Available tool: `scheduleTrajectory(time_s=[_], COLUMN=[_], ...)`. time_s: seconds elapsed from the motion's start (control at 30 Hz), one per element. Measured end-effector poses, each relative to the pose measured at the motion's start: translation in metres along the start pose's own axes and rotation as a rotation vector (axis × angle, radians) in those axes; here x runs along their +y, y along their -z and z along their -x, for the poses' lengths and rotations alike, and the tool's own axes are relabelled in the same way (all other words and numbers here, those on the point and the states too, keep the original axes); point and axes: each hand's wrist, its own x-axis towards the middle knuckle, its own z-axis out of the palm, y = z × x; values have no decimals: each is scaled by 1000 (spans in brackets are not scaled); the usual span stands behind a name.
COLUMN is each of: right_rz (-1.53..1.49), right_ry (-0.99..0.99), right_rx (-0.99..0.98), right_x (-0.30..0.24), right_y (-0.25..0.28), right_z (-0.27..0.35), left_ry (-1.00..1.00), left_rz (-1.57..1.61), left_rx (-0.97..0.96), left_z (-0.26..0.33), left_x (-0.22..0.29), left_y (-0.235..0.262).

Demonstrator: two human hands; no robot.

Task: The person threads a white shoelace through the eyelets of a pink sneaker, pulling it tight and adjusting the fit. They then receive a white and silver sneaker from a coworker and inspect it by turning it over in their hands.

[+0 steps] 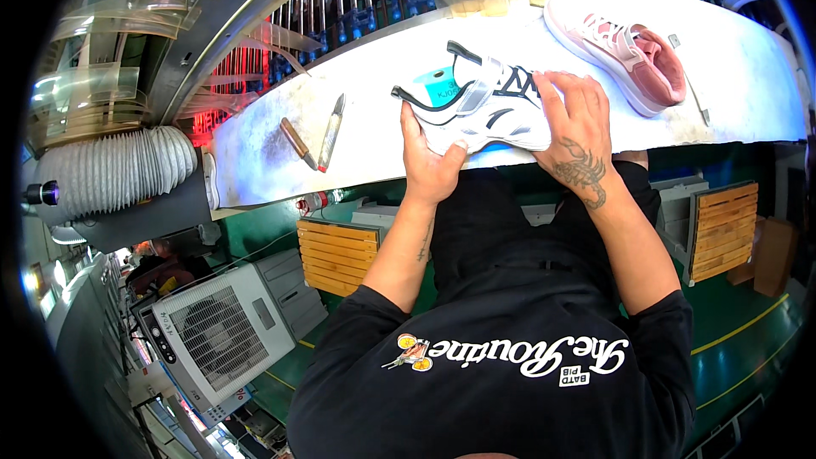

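A white sneaker (pixel 510 121) with black trim and dark laces lies between my two hands above the white worktable. A teal label (pixel 439 87) shows inside its collar. My left hand (pixel 432 155) grips the heel end, thumb on the near side. Around the toe end, my right hand (pixel 578 126) is wrapped with its fingers over the upper; the toe is hidden beneath it. To the right of my right hand rests a pink sneaker (pixel 625 58) with a white sole and white laces.
On the worktable (pixel 263 132) lie a brown-handled tool (pixel 297 143) and a pen-like tool (pixel 332 132) at left, and a thin metal tool (pixel 700 102) at right. Metal rollers (pixel 357 0) run behind. A ribbed duct (pixel 127 166) and an air cooler (pixel 221 331) stand left.
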Motion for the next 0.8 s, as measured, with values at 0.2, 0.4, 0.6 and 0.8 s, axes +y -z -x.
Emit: scheduleTrajectory(time_s=[0.2,0.4,0.6,0.8], right_rz=[-29,-44,-48,-45], right_ry=[-4,-6,-3,-6], right_rx=[30,42,42,63], right_x=[-2,-1,0,0], right_y=[1,1,1,-1], right_z=[-1,-1,-2,-2], left_ry=[41,93,21,-1], left_rz=[-17,-55,-39,-23], left_rx=[-10,-50,-50,-7], left_z=[-1,-3,-4,-3], left_x=[1,0,-3,-3], left_y=[5,16,14,7])
